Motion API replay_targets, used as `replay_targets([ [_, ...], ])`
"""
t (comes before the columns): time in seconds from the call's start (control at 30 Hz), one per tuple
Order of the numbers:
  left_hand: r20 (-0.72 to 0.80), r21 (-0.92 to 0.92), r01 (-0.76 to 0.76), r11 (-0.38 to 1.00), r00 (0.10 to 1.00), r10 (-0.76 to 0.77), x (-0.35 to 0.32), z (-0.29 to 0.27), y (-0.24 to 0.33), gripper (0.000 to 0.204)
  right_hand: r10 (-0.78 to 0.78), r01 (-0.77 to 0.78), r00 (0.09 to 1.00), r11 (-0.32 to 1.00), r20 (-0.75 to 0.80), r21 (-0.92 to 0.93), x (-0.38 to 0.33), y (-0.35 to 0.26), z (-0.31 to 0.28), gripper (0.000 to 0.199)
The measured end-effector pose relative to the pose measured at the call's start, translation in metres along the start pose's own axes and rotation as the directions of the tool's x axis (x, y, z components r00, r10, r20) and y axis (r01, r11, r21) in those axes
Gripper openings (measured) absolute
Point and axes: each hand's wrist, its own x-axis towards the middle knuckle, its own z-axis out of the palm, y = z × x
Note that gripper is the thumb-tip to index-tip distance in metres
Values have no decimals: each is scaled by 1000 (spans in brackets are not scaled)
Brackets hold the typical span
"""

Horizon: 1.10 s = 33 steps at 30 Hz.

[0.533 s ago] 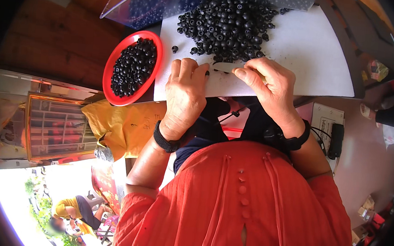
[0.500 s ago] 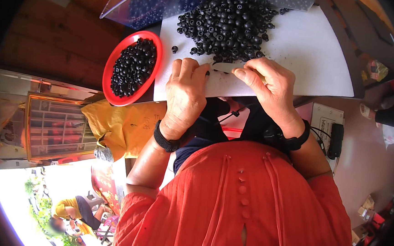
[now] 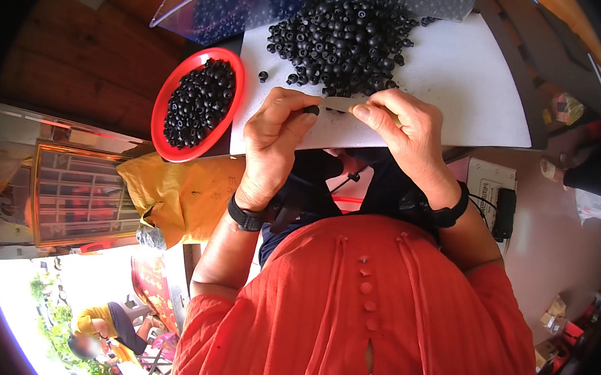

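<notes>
Left hand: the left hand (image 3: pixel 274 133) is curled, its fingers (image 3: pixel 299 111) pinched shut on a small black bead (image 3: pixel 311 109) at the near edge of the white table (image 3: pixel 461 80).
Right hand: the right hand (image 3: pixel 405 129) faces it, fingers (image 3: pixel 365 113) closed on a thin pale strip (image 3: pixel 339 105); what the strip is made of I cannot tell.
Key relation: the bead sits at the left fingertips and the strip's free end points straight at it. The strip's long axis runs left to right between the two hands, and its tip looks to be touching or just beside the bead. The left hand is the one on the bead; the right comes to it only through the strip.
Just beyond the fingers: a loose heap of black beads (image 3: pixel 342 40) lies on the table, its near edge close to both sets of fingertips, a little nearer the right hand.
Left of the fingers: a red bowl (image 3: pixel 168 105) holding more black beads stands beside the table's left edge, apart from the left hand.
Farther off: clear plastic sheeting (image 3: pixel 223 4) lies behind the heap.
Below the left wrist: a yellow bag (image 3: pixel 181 193), well away from the work.
</notes>
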Motion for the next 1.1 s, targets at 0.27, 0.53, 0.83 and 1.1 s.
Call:
replay_targets([
  [0.27,178,-700,328,635,941,-289,-4,9,-3,24,166,-169,979,985,117,15,-3,-10,-9,31],
  [0.53,217,-762,349,545,931,-293,0,13,-6,29,192,-188,975,981,111,-40,-1,-9,-4,34],
  [0.83,199,-748,345,567,931,-305,0,14,-5,31,139,-127,987,982,84,-139,-1,-9,-1,34],
  [1.1,193,-761,343,550,930,-312,0,15,-6,30,99,-84,991,982,84,-172,-4,-5,0,38],
])
